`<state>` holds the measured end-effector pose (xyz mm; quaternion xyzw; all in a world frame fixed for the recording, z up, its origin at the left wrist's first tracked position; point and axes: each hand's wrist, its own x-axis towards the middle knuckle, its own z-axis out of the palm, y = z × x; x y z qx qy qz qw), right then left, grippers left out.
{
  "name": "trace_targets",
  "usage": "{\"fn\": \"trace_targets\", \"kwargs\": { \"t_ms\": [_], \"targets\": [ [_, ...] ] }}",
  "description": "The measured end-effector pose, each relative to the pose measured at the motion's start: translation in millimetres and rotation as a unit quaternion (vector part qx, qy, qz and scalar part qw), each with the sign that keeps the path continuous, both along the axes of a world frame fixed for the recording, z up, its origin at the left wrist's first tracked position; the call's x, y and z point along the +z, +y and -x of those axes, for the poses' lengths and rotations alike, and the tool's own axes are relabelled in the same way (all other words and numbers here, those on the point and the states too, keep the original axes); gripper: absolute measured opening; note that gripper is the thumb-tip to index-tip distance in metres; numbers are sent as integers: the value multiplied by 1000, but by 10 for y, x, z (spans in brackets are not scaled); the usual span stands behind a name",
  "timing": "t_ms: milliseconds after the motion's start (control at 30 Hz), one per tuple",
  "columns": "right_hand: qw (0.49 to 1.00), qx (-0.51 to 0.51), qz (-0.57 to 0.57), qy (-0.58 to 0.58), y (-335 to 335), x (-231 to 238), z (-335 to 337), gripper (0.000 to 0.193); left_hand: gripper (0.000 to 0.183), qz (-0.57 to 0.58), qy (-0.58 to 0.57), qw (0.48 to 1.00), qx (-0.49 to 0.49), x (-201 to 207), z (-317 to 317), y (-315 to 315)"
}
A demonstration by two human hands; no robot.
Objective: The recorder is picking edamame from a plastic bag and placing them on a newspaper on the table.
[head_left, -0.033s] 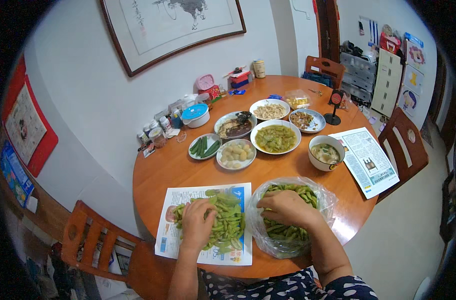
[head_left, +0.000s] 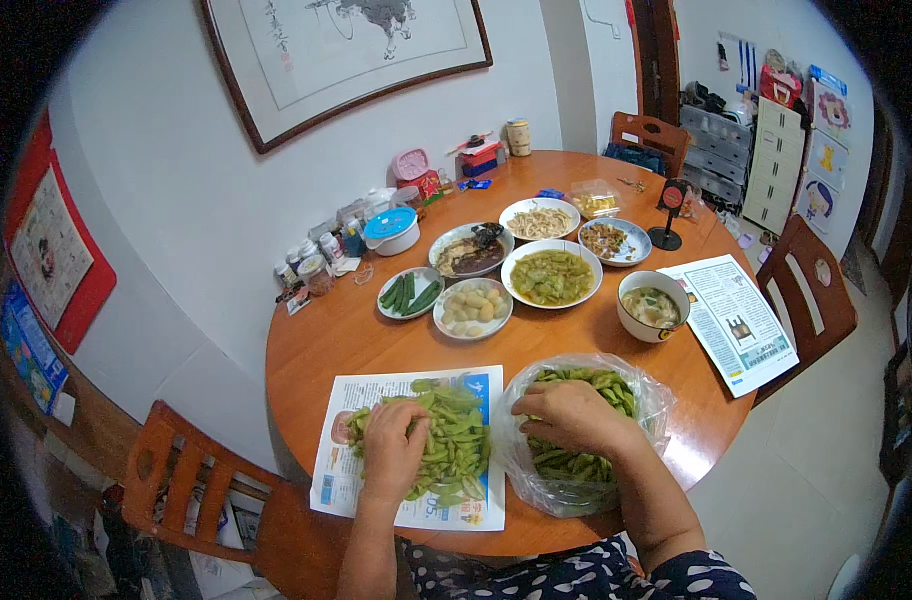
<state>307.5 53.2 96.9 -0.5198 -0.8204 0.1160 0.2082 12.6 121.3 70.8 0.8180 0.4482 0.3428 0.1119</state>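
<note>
Head view: we work from left to right. At the left, a wooden chair [head_left: 201, 485] stands beside the round counter [head_left: 361, 345]. On the near left of the counter lies a printed sheet [head_left: 328, 475], which carries a spread heap of green pods [head_left: 461, 455].

We place the left hand [head_left: 393, 450] on the left part of this heap. Its fingers are curled down and the thumb curves toward them with a narrow gap; the fingertips are partly hidden, so we cannot tell whether a pod is held.

Behind the sheet we find a tub [head_left: 391, 230] with a blue lid, a plate [head_left: 384, 299] of green strips, a dish [head_left: 473, 335] of pale pieces and a larger plate [head_left: 554, 303] of green food.

Just right of the sheet, we locate an open clear bag [head_left: 521, 475] with more pods inside. Our right hand [head_left: 576, 415] is over its upper left portion, fingers bent and pointing left. We cannot tell whether these fingers grip anything.

Farther right, a bowl [head_left: 641, 325] of soup stands upright behind the bag. Next come a black stand [head_left: 666, 238], a second sheet [head_left: 766, 350] at the counter's edge, and another chair [head_left: 831, 300].
</note>
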Motion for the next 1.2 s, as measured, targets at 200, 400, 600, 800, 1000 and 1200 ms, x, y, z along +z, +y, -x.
{"fn": "trace_targets", "kwargs": {
  "t_ms": [200,400,600,800,1000,1200],
  "targets": [
    [999,19,-11,32,-5,67,96,30,12,-88,-27,993,-71,151,-270,-175],
    [997,60,-14,48,-12,44,92,29,14,-75,-21,987,-141,53,-584,-301],
    [999,-1,-8,36,4,-21,81,18,14,-114,-62,979,-155,-89,-736,-268],
    [997,-46,50,-27,-29,97,-6,13,27,-68,-8,990,-124,-27,-630,-307],
    [995,-96,-10,-25,56,-201,-321,11,38,-34,92,995,9,31,-189,-92],
    [991,-105,9,-88,74,-213,-337,14,38,-1,103,994,39,-90,-33,26]
  ]
}}
